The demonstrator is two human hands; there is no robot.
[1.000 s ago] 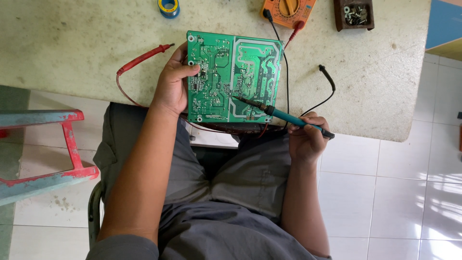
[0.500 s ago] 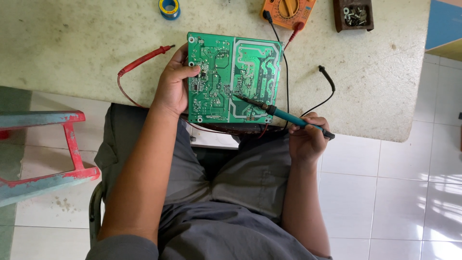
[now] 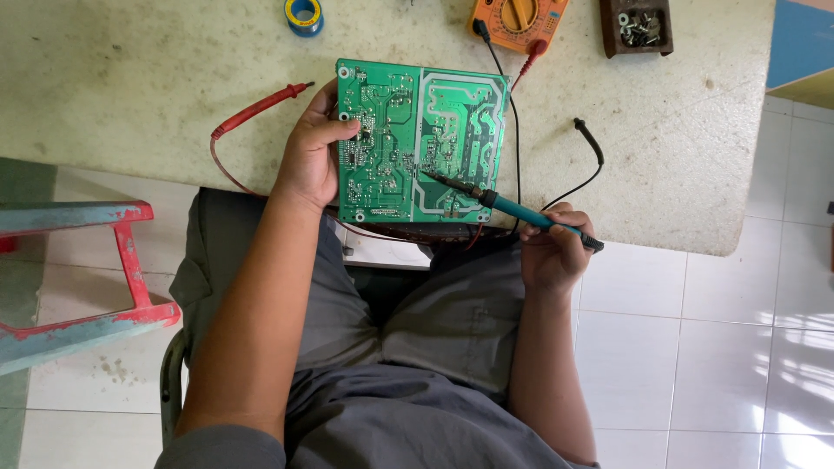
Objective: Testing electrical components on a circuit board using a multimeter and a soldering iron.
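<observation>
Both grips are busy: the left hand (image 3: pixel 311 161) clasps the left edge of the green circuit board (image 3: pixel 421 143), thumb over its face, while the right hand (image 3: pixel 553 252) is clenched round the teal handle of a soldering iron (image 3: pixel 512 211) — its dark tip rests on the board's solder side, low and near the middle. The board sits tilted at the near edge of the table (image 3: pixel 130 78), over the person's lap.

Against the picture of a second ago, little has moved: the iron's tip stays on about the same spot and the left hand keeps its hold, so the tip looks to be dwelling on one joint.

Along the far edge lie a blue solder spool (image 3: pixel 303 14), an orange multimeter (image 3: pixel 519 21) and a small brown tray of screws (image 3: pixel 637 24); a red probe (image 3: pixel 258 110) lies left of the board, a black probe (image 3: pixel 587 139) to its right.
</observation>
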